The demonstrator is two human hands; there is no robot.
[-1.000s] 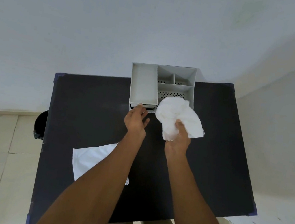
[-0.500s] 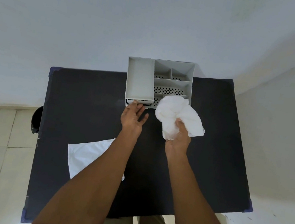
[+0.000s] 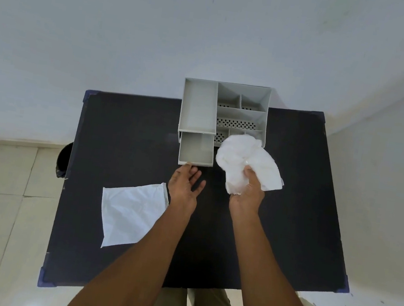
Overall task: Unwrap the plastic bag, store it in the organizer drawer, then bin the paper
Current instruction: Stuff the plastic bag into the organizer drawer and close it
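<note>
Grey organizer point(image 3: 224, 109) with dotted perforations, white plastic bag point(image 3: 244, 158) and paper point(image 3: 132, 214), seemingly black table point(image 3: 294, 191).

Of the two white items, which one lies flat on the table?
The paper at the left, spread flat and untouched; the plastic bag is bunched up in the right hand.

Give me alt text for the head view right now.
The right hand holds a crumpled plastic bag beside the organizer's pulled-out drawer, with the open left hand at the drawer's front. A flat paper lies on the black table, left of the arms.
</note>
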